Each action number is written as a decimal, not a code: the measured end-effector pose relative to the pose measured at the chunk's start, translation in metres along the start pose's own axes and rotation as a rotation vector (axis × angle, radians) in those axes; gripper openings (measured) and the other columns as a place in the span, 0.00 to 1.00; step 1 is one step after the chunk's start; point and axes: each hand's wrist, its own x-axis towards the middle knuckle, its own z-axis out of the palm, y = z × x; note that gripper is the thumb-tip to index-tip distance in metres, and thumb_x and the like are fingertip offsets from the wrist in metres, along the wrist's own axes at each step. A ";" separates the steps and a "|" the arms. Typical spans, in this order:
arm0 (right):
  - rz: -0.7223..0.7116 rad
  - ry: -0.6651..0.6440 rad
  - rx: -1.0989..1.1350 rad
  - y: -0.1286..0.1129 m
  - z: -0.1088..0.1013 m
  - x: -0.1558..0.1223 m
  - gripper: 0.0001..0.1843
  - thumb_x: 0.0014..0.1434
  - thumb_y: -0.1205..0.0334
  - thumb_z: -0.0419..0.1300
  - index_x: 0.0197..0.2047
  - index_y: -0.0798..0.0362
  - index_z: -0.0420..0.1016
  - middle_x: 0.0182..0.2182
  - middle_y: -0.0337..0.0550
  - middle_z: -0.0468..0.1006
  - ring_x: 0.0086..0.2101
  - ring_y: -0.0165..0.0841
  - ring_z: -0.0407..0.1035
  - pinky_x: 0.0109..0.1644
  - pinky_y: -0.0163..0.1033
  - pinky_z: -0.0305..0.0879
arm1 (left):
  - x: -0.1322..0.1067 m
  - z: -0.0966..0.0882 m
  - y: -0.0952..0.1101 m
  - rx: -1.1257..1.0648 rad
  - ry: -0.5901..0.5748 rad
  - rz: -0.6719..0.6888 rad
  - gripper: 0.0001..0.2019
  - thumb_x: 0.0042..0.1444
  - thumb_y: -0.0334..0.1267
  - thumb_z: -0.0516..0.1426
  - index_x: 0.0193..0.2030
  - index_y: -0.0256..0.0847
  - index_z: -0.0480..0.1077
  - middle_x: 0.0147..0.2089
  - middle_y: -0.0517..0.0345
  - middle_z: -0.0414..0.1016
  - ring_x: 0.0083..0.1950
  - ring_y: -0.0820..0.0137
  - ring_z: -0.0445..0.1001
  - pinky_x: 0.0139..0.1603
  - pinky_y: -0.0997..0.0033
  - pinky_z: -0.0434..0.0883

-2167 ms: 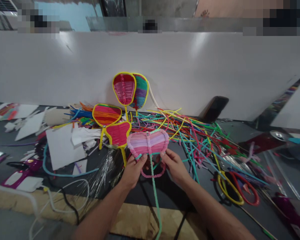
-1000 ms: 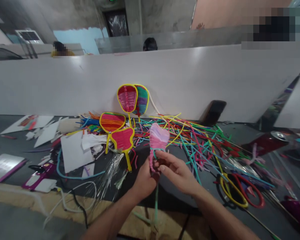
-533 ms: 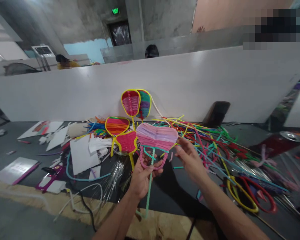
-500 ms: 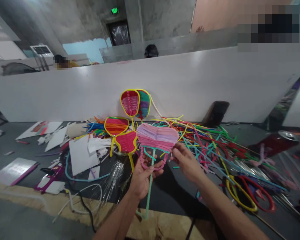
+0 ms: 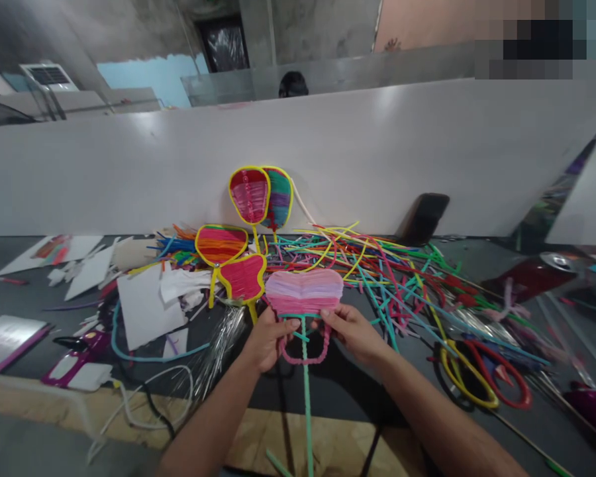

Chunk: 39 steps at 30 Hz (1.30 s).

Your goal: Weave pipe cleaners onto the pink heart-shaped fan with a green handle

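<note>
A pink and lilac pipe-cleaner fan (image 5: pixel 304 286) is held upright in front of me. Its lower part is an unfilled loop of twisted pink pipe cleaner, and a long mint-green stem (image 5: pixel 306 397) runs down past the table edge. My left hand (image 5: pixel 267 338) pinches the left side just under the filled part, thumb in front. On the opposite side my right hand (image 5: pixel 355 333) grips the edge, its thumb on the lowest pink rows. A short teal strand (image 5: pixel 300 336) crosses the stem between my hands. Some fingertips are hidden behind the fan.
Finished yellow-rimmed fans (image 5: pixel 249 195) lean against the white partition (image 5: pixel 179 172). Loose pipe cleaners (image 5: pixel 377 265) heap along the back. To the right lie scissors (image 5: pixel 469 374), a drink can (image 5: pixel 536 275) and a phone (image 5: pixel 424 218). White paper (image 5: pixel 146 308) and a purple glue gun (image 5: pixel 82 358) are left.
The fan has come lower and sits straighter. My left hand has moved from the stem and bottom loop up to the left side, while my right hand now grips the right edge more firmly.
</note>
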 end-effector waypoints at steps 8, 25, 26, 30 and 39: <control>0.050 -0.067 -0.097 0.015 -0.004 0.003 0.18 0.52 0.47 0.62 0.30 0.56 0.76 0.25 0.40 0.76 0.25 0.27 0.63 0.31 0.34 0.58 | -0.002 -0.004 -0.012 -0.004 0.097 0.001 0.19 0.38 0.31 0.67 0.39 0.33 0.71 0.30 0.51 0.79 0.29 0.66 0.77 0.32 0.70 0.73; 0.063 -0.042 0.066 0.010 -0.006 0.002 0.14 0.47 0.53 0.68 0.29 0.54 0.74 0.20 0.34 0.66 0.22 0.23 0.58 0.26 0.31 0.52 | -0.001 -0.009 -0.006 -0.086 0.259 -0.010 0.15 0.33 0.34 0.69 0.28 0.34 0.70 0.22 0.61 0.74 0.24 0.74 0.73 0.29 0.75 0.73; 0.066 -0.050 0.071 0.010 -0.006 0.002 0.14 0.46 0.53 0.68 0.29 0.54 0.74 0.20 0.34 0.66 0.21 0.23 0.57 0.26 0.31 0.51 | -0.001 -0.009 -0.006 -0.085 0.265 -0.009 0.15 0.33 0.33 0.69 0.28 0.34 0.70 0.22 0.62 0.74 0.23 0.74 0.73 0.29 0.75 0.73; 0.069 -0.057 0.097 0.011 -0.004 0.001 0.13 0.45 0.53 0.69 0.29 0.53 0.75 0.20 0.33 0.65 0.20 0.22 0.53 0.24 0.32 0.48 | -0.002 -0.008 -0.007 -0.092 0.264 -0.029 0.16 0.34 0.32 0.69 0.30 0.36 0.70 0.22 0.63 0.74 0.23 0.74 0.73 0.29 0.74 0.74; -0.082 0.130 -0.107 0.017 -0.004 0.006 0.14 0.49 0.51 0.65 0.36 0.49 0.78 0.29 0.39 0.74 0.27 0.27 0.61 0.31 0.34 0.60 | 0.001 -0.008 -0.010 -0.077 0.320 0.083 0.13 0.36 0.34 0.68 0.29 0.35 0.70 0.22 0.61 0.75 0.23 0.75 0.73 0.27 0.77 0.71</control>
